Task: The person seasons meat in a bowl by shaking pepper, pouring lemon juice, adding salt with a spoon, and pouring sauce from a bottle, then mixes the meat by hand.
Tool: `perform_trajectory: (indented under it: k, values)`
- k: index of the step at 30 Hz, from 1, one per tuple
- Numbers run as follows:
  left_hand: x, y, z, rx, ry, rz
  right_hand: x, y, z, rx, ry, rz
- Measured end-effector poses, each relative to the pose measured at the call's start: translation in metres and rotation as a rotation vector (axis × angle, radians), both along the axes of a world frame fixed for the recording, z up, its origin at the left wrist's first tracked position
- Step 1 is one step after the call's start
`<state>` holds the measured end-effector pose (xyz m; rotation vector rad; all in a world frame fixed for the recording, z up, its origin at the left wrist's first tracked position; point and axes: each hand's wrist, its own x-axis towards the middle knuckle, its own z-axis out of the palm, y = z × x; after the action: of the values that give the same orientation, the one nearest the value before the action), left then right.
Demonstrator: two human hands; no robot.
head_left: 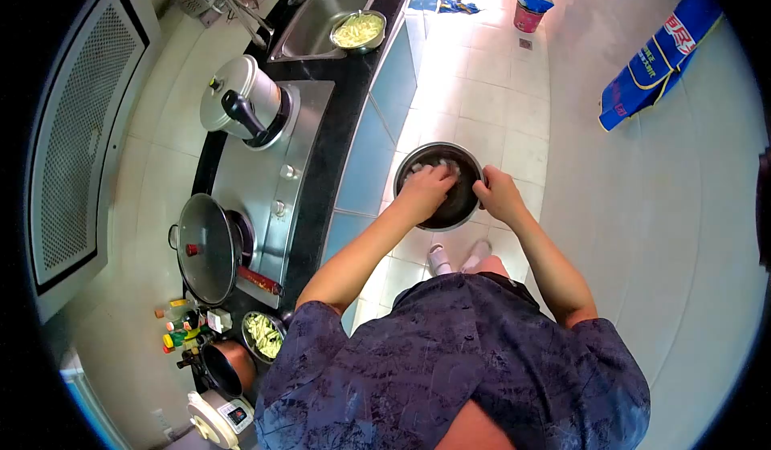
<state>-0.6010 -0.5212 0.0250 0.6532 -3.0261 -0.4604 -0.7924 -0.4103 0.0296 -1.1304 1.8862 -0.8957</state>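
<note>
As right fingers (pixel 483 187) grip rim (pixel 440 229) | round dark bowl (pixel 459 207) | left fingers (pixel 442 175) curled, hold unclear

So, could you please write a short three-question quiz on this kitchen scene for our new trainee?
1. True or false: the pressure cooker stands on the stove.
2. Where is the left hand? A, in the sink; B, in the dark bowl; C, in the rice cooker.
3. Fill in the gap: the right hand holds the bowl by its ____.

Key: 1, true; 2, B; 3, rim.
</note>
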Motion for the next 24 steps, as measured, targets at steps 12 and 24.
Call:
perform_trajectory:
  k: [12,24]
  values:
    - [-0.119,-0.129,-0.01,0.097,0.067,0.129,-0.128,-0.124,-0.022,-0.033,-0.034,0.027]
    - [-0.261,-0.225,-0.021,0.021,-0.11,0.187,-0.291,-0.229,-0.028,-0.015,0.053,0.046]
